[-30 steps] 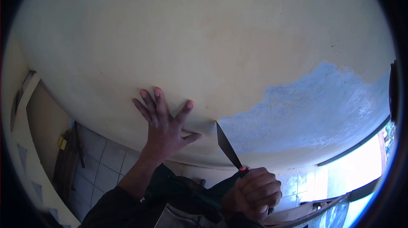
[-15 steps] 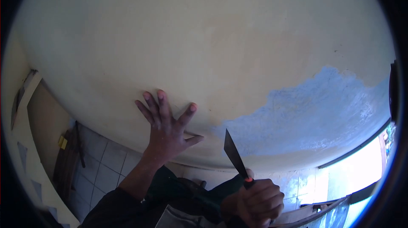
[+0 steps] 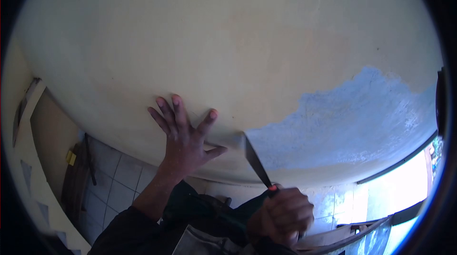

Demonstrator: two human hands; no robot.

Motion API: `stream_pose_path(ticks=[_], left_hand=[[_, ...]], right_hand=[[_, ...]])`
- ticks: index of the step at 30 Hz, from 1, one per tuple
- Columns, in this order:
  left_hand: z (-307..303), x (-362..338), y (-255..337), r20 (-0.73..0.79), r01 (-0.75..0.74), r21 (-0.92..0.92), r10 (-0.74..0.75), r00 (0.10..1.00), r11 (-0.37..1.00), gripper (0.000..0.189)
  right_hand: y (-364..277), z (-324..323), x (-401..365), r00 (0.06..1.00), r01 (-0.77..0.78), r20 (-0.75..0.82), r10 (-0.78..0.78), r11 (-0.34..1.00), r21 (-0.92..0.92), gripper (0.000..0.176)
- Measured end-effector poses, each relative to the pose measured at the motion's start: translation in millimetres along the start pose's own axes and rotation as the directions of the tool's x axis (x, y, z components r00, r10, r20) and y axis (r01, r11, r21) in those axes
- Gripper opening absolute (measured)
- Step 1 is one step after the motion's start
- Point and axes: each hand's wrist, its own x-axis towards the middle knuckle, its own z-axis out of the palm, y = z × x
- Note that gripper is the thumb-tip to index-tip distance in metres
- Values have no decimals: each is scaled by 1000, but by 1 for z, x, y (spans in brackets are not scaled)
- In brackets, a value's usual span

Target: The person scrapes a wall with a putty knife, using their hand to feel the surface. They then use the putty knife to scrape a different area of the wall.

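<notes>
Scraper [image 3: 259, 167]: dark slanted blade [image 3: 253, 159], orange-red collar [image 3: 273, 188].

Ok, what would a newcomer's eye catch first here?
Probably the ragged blue patch on the right of the pale wall. Next, the dark-bladed tool in the right hand, its tip near the patch's left end. The left hand is spread against the wall, left of the tool.

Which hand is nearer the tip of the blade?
Left. The left hand is spread against the wall, thumb close to the blade tip, at its lower left; the right hand grips the handle, beyond the blade's other end.
</notes>
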Motion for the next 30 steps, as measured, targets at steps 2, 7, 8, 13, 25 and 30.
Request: stream_pose_path(ticks=[2, 7, 8, 13, 25, 30], left_hand=[[1, 3, 0, -5, 0, -4, 0, 1000, 1000, 117], [0, 1, 1, -4, 18, -48, -18, 1000, 999, 118], [1, 3, 1, -17, 18, -77, -20, 1000, 997, 118], [-2, 2, 1, -4, 27, -82, -28, 1000, 996, 118], [0, 3, -1, -5, 6, 18, -6, 1000, 1000, 119], [0, 5, 0, -10, 3, 21, -2, 1000, 1000, 119]], right_hand=[[-2, -3, 0, 1000, 3, -11, -3, 1000, -14, 32], [7, 9, -1, 978, 75, -186, -93, 992, -102, 32], [1, 4, -2, 985, 79, -145, -91, 993, -87, 32], [0, 2, -1, 998, -23, -53, 22, 1000, -15, 33], [-2, 2, -1, 1000, -28, -12, 28, 999, -44, 37], [-6, -1, -4, 999, 5, -53, -7, 999, -33, 36]])
